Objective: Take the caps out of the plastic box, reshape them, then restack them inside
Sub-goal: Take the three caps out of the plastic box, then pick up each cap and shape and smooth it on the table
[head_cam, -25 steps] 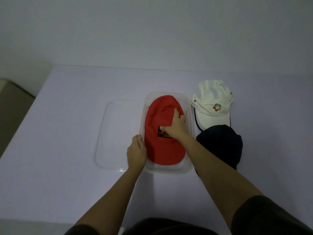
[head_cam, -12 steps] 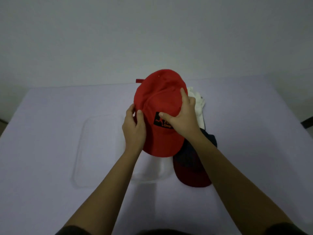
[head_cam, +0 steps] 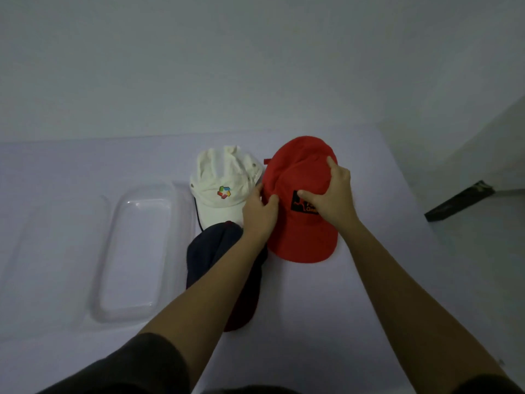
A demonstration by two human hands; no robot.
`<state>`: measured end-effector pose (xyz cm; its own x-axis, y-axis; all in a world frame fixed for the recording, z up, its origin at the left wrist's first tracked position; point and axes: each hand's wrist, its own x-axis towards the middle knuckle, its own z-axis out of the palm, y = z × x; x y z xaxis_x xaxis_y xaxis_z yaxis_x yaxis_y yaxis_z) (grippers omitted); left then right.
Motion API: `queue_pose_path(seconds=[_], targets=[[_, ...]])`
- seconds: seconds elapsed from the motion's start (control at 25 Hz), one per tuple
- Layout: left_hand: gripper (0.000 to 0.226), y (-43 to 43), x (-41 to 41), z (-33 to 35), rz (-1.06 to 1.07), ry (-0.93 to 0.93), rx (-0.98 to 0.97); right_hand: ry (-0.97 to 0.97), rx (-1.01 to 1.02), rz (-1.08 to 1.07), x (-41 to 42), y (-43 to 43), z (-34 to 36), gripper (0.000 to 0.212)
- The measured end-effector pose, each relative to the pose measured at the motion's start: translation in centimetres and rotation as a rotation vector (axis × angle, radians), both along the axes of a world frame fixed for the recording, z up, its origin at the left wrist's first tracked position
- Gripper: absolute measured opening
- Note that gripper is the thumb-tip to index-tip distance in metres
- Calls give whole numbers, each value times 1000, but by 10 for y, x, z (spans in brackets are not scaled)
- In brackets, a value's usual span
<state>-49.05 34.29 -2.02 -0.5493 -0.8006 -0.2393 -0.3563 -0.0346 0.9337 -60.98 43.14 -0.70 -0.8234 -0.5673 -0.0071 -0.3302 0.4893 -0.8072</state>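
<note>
1. Step in hand: the red cap (head_cam: 301, 223) is out of the plastic box (head_cam: 125, 314) and I've got it over on the right side of the worktop (head_cam: 298, 308), brim toward me. Can't tell if it's fully resting there or a hair above.
2. My left hand (head_cam: 260, 211) pinches the cap's left edge, thumb on top of the fabric. My right hand (head_cam: 331, 194) is clamped over the front of the crown, thumb on the black logo patch and fingers bent over the top.
3. The box looks empty, off to the left. The white cap (head_cam: 224, 189) lies just beside the red one, and the dark cap (head_cam: 210, 251) sits in front of the white one, partly under my left forearm.
4. So I'd say taking out is done and I'm at the reshaping part, with restacking not begun.
5. Next move, as I figure it: push the crown back into a round dome and smooth the creases with both hands, keeping the brim's curve even. The fabric's floppy, so it needs support from inside or it just folds back.
</note>
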Motion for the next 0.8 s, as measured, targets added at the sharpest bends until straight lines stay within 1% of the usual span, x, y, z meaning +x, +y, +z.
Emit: queue_pose_path(seconds=[0.12,0.28,0.32,0.4,0.44,0.48,0.56,0.64,0.68,0.8], targets=[[41,15,-35,-22,-49,-90,59,-87,92,16,-37,13,-36,99],[35,11,-59,-48,-182,-185,41,-135,149,43,-65,14,-64,97],[33,9,-62,-54,-214,-221,22,-132,171,66,-69,14,-69,96],[21,5,-65,-63,-260,-289,-41,-117,206,99,-73,18,-75,92],[20,4,-63,-63,-263,-287,-86,-97,208,88,-72,21,-75,89],[23,5,-58,-60,-266,-251,-132,-64,195,59,-67,25,-73,85],[38,9,-34,-47,-280,-171,-206,11,145,0,-45,36,-70,76],[48,15,5,-37,-275,-134,-254,85,98,0,-6,48,-71,67],[48,20,28,-35,-278,-126,-281,95,88,34,18,52,-75,64],[48,33,99,-40,-320,-129,-420,21,115,203,94,62,-86,59]])
